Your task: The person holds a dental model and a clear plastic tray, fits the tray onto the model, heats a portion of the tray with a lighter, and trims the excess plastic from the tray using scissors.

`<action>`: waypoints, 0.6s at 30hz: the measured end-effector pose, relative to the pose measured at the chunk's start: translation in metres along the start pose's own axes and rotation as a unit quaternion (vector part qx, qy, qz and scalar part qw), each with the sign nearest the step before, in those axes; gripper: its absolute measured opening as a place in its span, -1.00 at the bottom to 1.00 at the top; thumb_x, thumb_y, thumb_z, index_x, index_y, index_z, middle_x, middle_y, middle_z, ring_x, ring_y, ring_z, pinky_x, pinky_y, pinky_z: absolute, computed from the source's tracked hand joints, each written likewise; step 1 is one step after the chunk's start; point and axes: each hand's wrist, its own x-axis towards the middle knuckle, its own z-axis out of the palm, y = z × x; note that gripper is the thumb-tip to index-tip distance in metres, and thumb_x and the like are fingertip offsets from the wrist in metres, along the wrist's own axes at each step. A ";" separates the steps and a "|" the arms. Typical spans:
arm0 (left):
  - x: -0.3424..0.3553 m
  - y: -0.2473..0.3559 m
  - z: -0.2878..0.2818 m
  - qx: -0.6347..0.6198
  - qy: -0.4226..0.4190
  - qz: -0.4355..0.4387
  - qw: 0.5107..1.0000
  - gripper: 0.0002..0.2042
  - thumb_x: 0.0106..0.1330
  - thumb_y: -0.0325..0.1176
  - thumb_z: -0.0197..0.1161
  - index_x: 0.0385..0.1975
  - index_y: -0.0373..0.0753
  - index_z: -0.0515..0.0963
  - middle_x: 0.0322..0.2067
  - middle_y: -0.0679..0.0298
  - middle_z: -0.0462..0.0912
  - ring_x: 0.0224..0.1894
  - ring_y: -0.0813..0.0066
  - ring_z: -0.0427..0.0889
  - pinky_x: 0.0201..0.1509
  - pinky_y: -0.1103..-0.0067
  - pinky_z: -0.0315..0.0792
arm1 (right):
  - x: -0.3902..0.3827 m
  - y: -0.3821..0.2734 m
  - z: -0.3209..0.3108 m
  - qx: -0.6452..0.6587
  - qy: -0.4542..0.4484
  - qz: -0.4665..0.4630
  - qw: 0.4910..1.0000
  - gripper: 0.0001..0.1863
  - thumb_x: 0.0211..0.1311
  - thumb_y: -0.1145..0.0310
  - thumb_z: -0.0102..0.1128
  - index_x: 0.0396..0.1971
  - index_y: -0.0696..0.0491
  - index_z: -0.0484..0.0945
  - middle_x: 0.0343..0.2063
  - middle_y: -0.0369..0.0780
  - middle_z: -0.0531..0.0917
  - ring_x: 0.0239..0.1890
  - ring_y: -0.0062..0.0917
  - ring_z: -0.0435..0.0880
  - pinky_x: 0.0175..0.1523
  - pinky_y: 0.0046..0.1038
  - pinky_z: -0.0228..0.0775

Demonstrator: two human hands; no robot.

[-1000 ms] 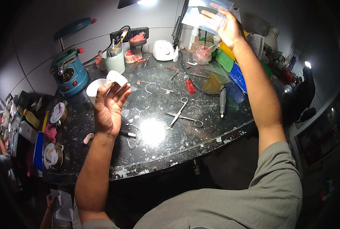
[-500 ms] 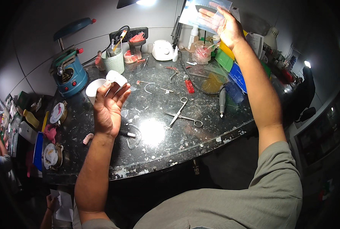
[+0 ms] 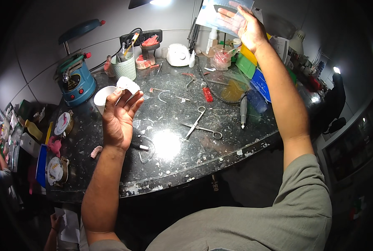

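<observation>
A white plaster dental cast (image 3: 127, 85) is pinched between the thumb and fingers of my left hand (image 3: 119, 119), raised over the left part of the bench. Just behind that hand stands a white cup (image 3: 101, 102). Up at the far right my right hand (image 3: 253, 34) grips a clear, flat plastic sheet (image 3: 209, 16) by its edge, and its fingers show through it. Opened scissors (image 3: 195, 125) lie on the dark bench between my two arms. To their right rests a grey handpiece (image 3: 243, 112) on a coiled cord.
A blue machine (image 3: 74, 81) stands at the back left, beside a pale green tool holder (image 3: 124, 67). Further back is a white round-dialled device (image 3: 178, 55). Green and blue bins (image 3: 259, 81) sit under my right forearm. A pink denture piece (image 3: 96, 152) lies near my left forearm.
</observation>
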 end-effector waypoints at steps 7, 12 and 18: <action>0.000 0.001 0.000 0.005 -0.008 -0.003 1.000 -0.53 0.22 -0.17 0.23 -0.02 -0.40 0.35 -0.11 0.06 0.51 0.02 0.17 0.55 0.14 0.38 0.46 | -0.002 -0.001 0.006 -0.034 0.005 -0.013 0.999 -0.47 0.42 0.13 -0.31 0.14 0.23 0.35 0.07 0.02 0.50 0.09 -0.16 0.53 0.19 -0.18 0.40; 0.000 0.000 -0.001 -0.001 -0.012 -0.005 1.000 -0.54 0.22 -0.18 0.23 -0.03 -0.40 0.36 -0.11 0.07 0.52 0.02 0.17 0.55 0.14 0.38 0.46 | -0.010 -0.007 0.021 -0.025 -0.006 -0.035 0.999 -0.49 0.43 0.11 -0.28 0.15 0.18 0.35 0.07 0.01 0.50 0.08 -0.15 0.53 0.18 -0.15 0.41; 0.000 0.000 0.000 -0.001 -0.012 -0.008 1.000 -0.55 0.22 -0.18 0.24 -0.03 -0.39 0.36 -0.10 0.07 0.52 0.02 0.17 0.55 0.15 0.38 0.46 | -0.014 -0.016 0.037 -0.065 -0.029 -0.054 0.996 -0.51 0.43 0.14 -0.26 0.15 0.19 0.34 0.04 0.01 0.51 0.07 -0.16 0.54 0.14 -0.16 0.46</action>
